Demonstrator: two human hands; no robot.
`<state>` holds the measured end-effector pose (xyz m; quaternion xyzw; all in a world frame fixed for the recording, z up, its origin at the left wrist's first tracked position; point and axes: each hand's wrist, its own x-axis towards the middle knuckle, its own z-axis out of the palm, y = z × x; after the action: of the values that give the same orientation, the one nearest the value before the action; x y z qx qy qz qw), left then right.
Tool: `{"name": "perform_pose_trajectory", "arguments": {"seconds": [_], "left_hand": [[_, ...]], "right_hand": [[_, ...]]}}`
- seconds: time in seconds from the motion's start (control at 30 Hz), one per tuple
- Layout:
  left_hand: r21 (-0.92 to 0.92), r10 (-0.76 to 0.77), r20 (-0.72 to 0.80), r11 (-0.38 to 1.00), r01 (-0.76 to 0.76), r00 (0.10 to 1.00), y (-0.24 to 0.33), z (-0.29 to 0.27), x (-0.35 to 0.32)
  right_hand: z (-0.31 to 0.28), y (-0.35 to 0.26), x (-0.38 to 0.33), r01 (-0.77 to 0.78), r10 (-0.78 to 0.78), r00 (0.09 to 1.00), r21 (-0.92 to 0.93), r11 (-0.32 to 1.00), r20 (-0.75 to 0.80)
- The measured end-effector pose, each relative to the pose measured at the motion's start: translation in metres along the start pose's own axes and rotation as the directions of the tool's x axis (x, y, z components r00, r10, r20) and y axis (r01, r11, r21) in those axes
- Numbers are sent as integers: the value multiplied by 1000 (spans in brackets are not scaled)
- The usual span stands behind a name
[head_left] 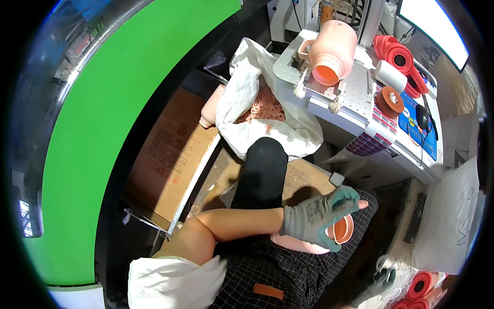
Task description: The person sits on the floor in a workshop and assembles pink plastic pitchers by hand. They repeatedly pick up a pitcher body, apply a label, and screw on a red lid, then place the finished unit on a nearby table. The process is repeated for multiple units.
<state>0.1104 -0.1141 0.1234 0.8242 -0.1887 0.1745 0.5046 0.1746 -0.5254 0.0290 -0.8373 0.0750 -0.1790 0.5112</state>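
My left hand [319, 216], in a grey glove with teal coating, reaches across my lap. It is closed on a pink plastic jug [298, 244] lying over my thighs, thumb beside the round open mouth. One bare fingertip sticks out of the glove. At the lower right, my gloved right hand [378, 286] is beside clear rings [404, 280] and red-pink ring-shaped parts [421, 284]; its fingers are dark and blurred. A similar pink jug with a handle [334, 46] is set on a perforated metal plate [357, 98], its open mouth facing me.
A white sack [236, 126] holding pinkish crumbs [265, 106] stands ahead, with another pink vessel [211, 107] beside it. Cardboard [170, 149] lies left, by a green machine panel [103, 103]. The bench at right carries red rolls [399, 56], brown tape [389, 101] and a mouse [422, 117].
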Motion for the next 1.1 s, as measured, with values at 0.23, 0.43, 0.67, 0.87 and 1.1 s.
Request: {"name": "perform_pose_trajectory", "arguments": {"seconds": [0.23,0.43,0.67,0.87,1.1], "left_hand": [[344,230,81,907,-243,970,15,-9,-5],[243,160,-11,958,-152,987,4,-21,-18],[283,87,99,953,-112,991,-1,-34,-24],[179,18,195,982,-53,981,-1,-31,-15],[299,105,276,935,-189,955,8,-32,0]], "right_hand": [[129,-185,-51,-125,-218,763,469,874,609],[131,-188,-65,552,-674,535,393,735,510],[118,-241,-38,880,-715,94,278,385,693],[118,-237,-34,700,-645,55,431,570,762],[120,-224,-48,683,-672,156,413,603,723]]}}
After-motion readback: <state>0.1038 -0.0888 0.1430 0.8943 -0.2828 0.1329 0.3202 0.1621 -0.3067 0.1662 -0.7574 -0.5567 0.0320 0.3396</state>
